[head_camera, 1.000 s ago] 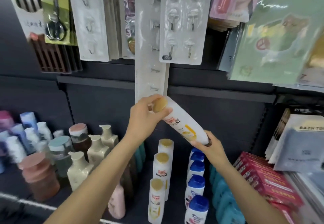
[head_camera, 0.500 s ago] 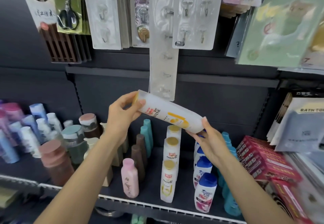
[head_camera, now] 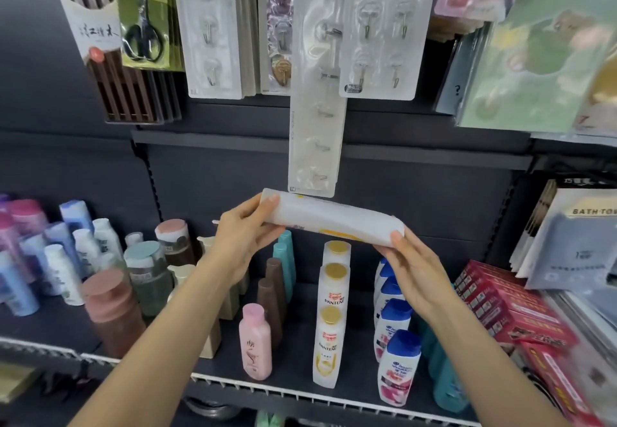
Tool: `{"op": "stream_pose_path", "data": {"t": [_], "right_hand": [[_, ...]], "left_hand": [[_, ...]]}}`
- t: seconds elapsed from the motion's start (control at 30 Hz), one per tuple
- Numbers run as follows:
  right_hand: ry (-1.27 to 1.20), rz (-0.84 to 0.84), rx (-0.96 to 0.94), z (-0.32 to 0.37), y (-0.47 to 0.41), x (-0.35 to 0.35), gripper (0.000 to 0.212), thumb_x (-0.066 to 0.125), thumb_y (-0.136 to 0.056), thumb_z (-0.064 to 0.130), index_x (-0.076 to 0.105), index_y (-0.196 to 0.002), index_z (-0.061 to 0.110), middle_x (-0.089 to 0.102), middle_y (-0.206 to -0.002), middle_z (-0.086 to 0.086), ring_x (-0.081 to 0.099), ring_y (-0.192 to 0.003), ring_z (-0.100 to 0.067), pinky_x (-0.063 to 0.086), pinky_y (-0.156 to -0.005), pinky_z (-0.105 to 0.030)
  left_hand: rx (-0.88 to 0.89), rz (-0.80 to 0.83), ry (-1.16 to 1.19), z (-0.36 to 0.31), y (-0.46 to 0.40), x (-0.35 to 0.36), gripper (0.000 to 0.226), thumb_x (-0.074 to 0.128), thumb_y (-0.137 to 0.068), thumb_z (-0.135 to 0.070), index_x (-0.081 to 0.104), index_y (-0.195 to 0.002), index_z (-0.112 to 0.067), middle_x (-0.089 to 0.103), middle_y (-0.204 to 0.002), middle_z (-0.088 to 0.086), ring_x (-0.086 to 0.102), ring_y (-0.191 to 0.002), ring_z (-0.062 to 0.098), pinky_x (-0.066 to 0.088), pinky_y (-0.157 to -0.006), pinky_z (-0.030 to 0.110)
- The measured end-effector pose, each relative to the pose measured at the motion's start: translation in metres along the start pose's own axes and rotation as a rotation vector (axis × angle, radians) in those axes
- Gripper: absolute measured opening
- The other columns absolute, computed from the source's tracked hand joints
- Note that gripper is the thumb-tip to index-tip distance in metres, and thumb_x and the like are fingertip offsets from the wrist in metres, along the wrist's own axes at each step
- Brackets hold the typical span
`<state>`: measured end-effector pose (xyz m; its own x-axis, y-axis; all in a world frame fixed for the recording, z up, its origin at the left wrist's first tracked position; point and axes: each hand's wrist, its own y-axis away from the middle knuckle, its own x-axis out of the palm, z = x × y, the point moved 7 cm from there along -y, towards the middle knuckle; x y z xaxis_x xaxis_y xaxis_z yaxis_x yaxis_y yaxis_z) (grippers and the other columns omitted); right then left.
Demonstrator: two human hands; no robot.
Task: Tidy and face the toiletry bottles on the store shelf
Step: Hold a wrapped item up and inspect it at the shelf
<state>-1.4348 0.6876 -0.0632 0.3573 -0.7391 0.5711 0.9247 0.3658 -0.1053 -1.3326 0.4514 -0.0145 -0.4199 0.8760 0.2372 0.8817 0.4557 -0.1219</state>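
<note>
I hold a white Pantene bottle [head_camera: 329, 217] lying almost level in the air above the shelf [head_camera: 293, 336]. My left hand [head_camera: 245, 236] grips its cap end on the left. My right hand [head_camera: 405, 268] holds its base end on the right with fingers and thumb round it. Below stands a row of three more white Pantene bottles with gold caps [head_camera: 330, 323]. To their right is a row of white bottles with blue caps [head_camera: 397, 356]. A pink bottle [head_camera: 255, 341] stands at the front left of that row, with brown bottles [head_camera: 272, 293] behind it.
Teal bottles [head_camera: 445, 383] stand at the far right of the shelf, red boxes [head_camera: 510, 313] beside them. Beige pump bottles [head_camera: 182, 274], a terracotta jar [head_camera: 112, 311] and blue-white bottles [head_camera: 60, 253] crowd the left. Hook packs [head_camera: 317, 116] hang just above the held bottle.
The held bottle has swung from a steep tilt, cap up at the left, to nearly level. It has also rolled, so its printed label faces down and away. The camera has tipped downward.
</note>
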Motion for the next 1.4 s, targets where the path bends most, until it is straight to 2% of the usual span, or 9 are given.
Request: {"op": "stream_pose_path", "data": {"t": [0.1,0.2,0.3,0.47,0.83,1.07,1.13,1.3,1.4], "right_hand": [[-0.019,0.010,0.035,-0.001,0.003,0.000,0.050,0.057,-0.083,0.005,0.050,-0.132,0.011,0.064,-0.122,-0.001,0.058,-0.117,-0.019,0.050,-0.093,-0.030],[-0.042,0.021,0.057,-0.003,0.006,0.002,0.045,0.054,-0.086,0.001,0.053,-0.129,0.015,0.067,-0.117,0.001,0.063,-0.110,-0.015,0.054,-0.088,-0.027],[-0.059,0.025,0.055,-0.001,0.006,0.004,0.044,0.058,-0.083,0.014,0.055,-0.127,0.017,0.068,-0.116,0.000,0.065,-0.106,-0.013,0.056,-0.083,-0.026],[0.003,0.001,0.050,0.001,0.003,0.006,0.037,0.052,-0.091,0.016,0.055,-0.124,0.000,0.068,-0.115,-0.009,0.065,-0.105,-0.015,0.056,-0.079,-0.022],[-0.071,0.099,0.021,0.014,0.000,0.006,0.067,0.067,-0.069,0.008,0.050,-0.132,0.022,0.062,-0.126,-0.001,0.058,-0.117,-0.015,0.053,-0.087,-0.025],[0.071,-0.035,0.024,0.016,0.000,0.001,0.061,0.072,-0.066,0.017,0.057,-0.125,0.014,0.067,-0.116,-0.005,0.066,-0.102,-0.019,0.058,-0.076,-0.029],[0.153,-0.087,0.032,0.014,0.001,-0.002,0.046,0.066,-0.080,0.015,0.057,-0.125,0.010,0.066,-0.115,-0.007,0.066,-0.101,-0.020,0.059,-0.073,-0.027],[0.238,-0.176,0.120,0.007,-0.005,-0.010,0.035,0.062,-0.088,0.023,0.060,-0.115,0.002,0.064,-0.113,-0.014,0.064,-0.104,-0.025,0.059,-0.072,-0.027],[0.249,-0.211,0.215,0.000,-0.008,-0.013,0.038,0.065,-0.085,0.028,0.060,-0.111,0.000,0.062,-0.113,-0.016,0.063,-0.104,-0.029,0.059,-0.070,-0.029]], "left_hand": [[0.004,-0.012,-0.001,-0.003,0.001,-0.002,0.020,0.063,-0.086,-0.028,0.065,-0.104,-0.018,0.064,-0.118,0.008,0.063,-0.107,0.021,0.057,-0.073,0.022],[0.032,-0.032,0.010,-0.006,0.000,-0.006,0.038,0.064,-0.087,-0.020,0.057,-0.124,-0.014,0.062,-0.119,0.008,0.064,-0.105,0.018,0.058,-0.076,0.024],[0.082,-0.015,-0.015,-0.009,0.001,-0.006,0.052,0.065,-0.084,-0.018,0.050,-0.134,-0.014,0.064,-0.119,0.004,0.065,-0.104,0.014,0.056,-0.080,0.025],[0.207,0.047,-0.137,-0.020,0.008,-0.002,0.040,0.065,-0.084,-0.010,0.059,-0.124,-0.017,0.069,-0.114,0.000,0.067,-0.102,0.013,0.056,-0.082,0.024],[0.336,0.145,-0.246,-0.034,0.016,-0.003,0.060,0.073,-0.068,-0.008,0.057,-0.123,-0.027,0.066,-0.117,-0.002,0.066,-0.101,0.012,0.055,-0.082,0.026],[0.289,0.098,-0.209,-0.033,0.013,-0.003,0.064,0.073,-0.073,-0.004,0.052,-0.131,-0.023,0.065,-0.120,-0.005,0.069,-0.091,0.011,0.058,-0.074,0.027],[0.273,0.096,-0.226,-0.031,0.012,0.000,0.067,0.071,-0.076,-0.003,0.047,-0.136,-0.020,0.062,-0.121,-0.008,0.068,-0.086,0.008,0.058,-0.070,0.025],[0.277,0.121,-0.382,-0.026,0.013,0.001,0.072,0.076,-0.071,-0.016,0.047,-0.134,-0.032,0.059,-0.123,-0.012,0.066,-0.089,0.007,0.054,-0.083,0.023],[0.306,0.127,-0.436,-0.028,0.011,0.007,0.065,0.078,-0.070,-0.012,0.054,-0.128,-0.029,0.060,-0.117,-0.005,0.063,-0.089,0.008,0.051,-0.077,0.016]]}}
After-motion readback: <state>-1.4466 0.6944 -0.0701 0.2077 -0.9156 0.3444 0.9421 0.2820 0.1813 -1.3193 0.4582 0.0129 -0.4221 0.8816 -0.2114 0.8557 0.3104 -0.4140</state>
